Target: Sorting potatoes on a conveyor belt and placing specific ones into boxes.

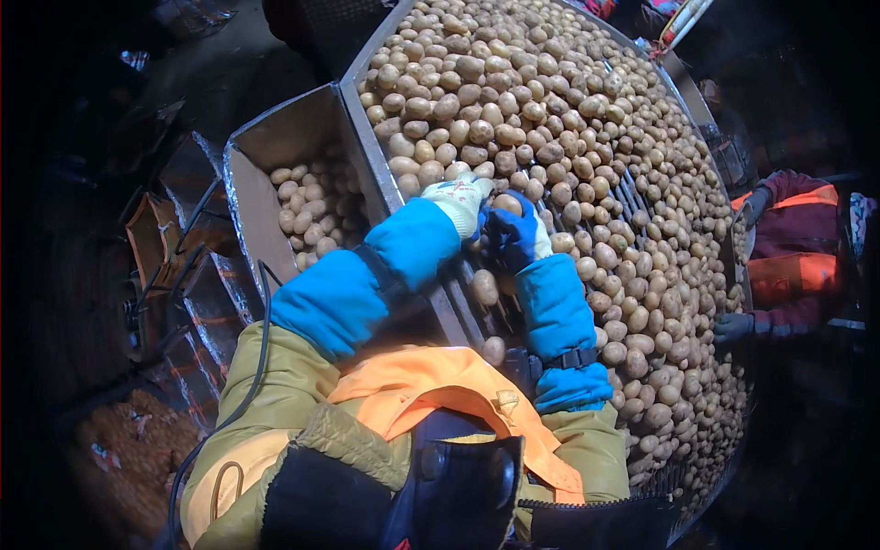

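Potatoes (481,130) lie heaped over a wide roller table (454,302) in front of me. My left hand (456,199), in a whitish knitted glove with a blue palm, is at the near edge of the heap. Its fingers curl away from view, so what they touch is hidden. Close beside it, my right hand (515,230) has its blue-coated fingers curled around a potato (507,204). Loose potatoes (485,287) rest on the bars below my hands. Blue sleeve covers (412,240) reach up to both gloves.
A wooden-sided box (265,220) holding potatoes adjoins the table's metal rim (371,151) on the left. Foil-edged cartons (213,302) stand farther left, and a pile of orange net bags (137,447) lies lower left. Another person (790,240) in an orange-banded jacket works across the table.
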Action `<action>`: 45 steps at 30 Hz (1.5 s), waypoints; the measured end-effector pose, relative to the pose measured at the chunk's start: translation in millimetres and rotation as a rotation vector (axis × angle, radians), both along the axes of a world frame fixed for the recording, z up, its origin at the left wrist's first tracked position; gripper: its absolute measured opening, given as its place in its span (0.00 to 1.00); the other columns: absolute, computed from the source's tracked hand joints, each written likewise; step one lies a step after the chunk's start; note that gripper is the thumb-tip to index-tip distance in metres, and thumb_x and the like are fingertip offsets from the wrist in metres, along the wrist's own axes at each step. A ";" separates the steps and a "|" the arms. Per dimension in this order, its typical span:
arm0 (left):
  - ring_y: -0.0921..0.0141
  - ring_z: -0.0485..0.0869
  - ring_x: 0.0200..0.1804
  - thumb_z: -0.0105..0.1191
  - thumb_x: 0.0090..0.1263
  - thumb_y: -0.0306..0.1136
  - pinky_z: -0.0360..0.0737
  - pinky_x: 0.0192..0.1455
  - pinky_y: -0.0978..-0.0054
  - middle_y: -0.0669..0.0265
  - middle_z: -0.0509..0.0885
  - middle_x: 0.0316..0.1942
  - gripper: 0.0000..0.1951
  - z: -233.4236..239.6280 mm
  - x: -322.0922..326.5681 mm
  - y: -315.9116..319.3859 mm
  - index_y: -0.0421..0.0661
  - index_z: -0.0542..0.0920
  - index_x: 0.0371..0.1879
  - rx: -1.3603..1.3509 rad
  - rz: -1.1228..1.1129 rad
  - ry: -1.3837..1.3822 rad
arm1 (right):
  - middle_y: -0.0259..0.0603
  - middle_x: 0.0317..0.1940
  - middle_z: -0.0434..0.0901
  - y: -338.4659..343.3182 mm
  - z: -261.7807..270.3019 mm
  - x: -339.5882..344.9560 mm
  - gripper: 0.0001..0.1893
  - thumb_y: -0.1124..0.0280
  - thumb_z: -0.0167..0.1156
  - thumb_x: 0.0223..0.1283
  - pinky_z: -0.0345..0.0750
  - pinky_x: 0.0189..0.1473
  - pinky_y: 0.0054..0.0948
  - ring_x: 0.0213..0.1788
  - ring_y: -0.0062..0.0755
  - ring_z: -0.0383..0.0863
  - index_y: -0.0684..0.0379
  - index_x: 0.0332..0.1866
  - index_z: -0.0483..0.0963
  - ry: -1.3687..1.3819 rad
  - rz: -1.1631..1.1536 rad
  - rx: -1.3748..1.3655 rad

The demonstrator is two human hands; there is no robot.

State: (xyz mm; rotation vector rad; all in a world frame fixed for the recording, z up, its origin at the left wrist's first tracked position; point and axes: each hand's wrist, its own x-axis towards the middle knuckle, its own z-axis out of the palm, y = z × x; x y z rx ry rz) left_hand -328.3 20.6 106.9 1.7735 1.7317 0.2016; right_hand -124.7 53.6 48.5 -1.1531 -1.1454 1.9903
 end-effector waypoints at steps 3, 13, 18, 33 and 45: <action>0.43 0.86 0.73 0.75 0.71 0.39 0.82 0.77 0.48 0.46 0.84 0.73 0.36 -10.5 -1.6 -3.0 0.54 0.79 0.79 -0.003 0.045 -0.046 | 0.41 0.43 0.93 5.8 -22.5 10.8 0.24 0.69 0.74 0.71 0.87 0.34 0.33 0.37 0.33 0.93 0.59 0.70 0.79 -0.034 0.214 0.282; 0.42 0.83 0.77 0.66 0.76 0.34 0.81 0.80 0.53 0.41 0.83 0.75 0.33 -2.5 -18.4 -67.7 0.46 0.79 0.81 0.295 0.218 -0.346 | 0.44 0.59 0.90 -54.9 13.1 -28.6 0.34 0.71 0.70 0.73 0.94 0.49 0.32 0.49 0.34 0.95 0.65 0.83 0.72 0.075 0.032 0.103; 0.39 0.80 0.80 0.61 0.76 0.25 0.77 0.85 0.51 0.36 0.82 0.76 0.29 -5.6 -40.1 -127.5 0.40 0.80 0.77 0.642 0.376 -0.414 | 0.45 0.64 0.88 -85.7 70.1 -81.9 0.41 0.71 0.76 0.67 0.92 0.53 0.31 0.60 0.34 0.92 0.64 0.85 0.70 0.244 0.188 0.104; 0.54 0.89 0.68 0.67 0.84 0.30 0.87 0.72 0.61 0.50 0.88 0.69 0.25 -66.2 -140.9 -135.7 0.44 0.81 0.77 0.827 0.817 -0.279 | 0.53 0.60 0.91 -24.9 23.3 16.4 0.29 0.68 0.77 0.74 0.90 0.59 0.35 0.56 0.40 0.92 0.64 0.77 0.81 -0.619 -0.215 0.835; 0.42 0.76 0.77 0.66 0.78 0.51 0.71 0.80 0.39 0.44 0.80 0.78 0.33 -18.6 -5.0 -41.1 0.42 0.82 0.75 0.470 0.041 0.050 | 0.62 0.77 0.77 -0.3 21.6 55.2 0.37 0.41 0.70 0.74 0.76 0.75 0.66 0.77 0.67 0.78 0.50 0.81 0.79 -1.426 0.203 0.966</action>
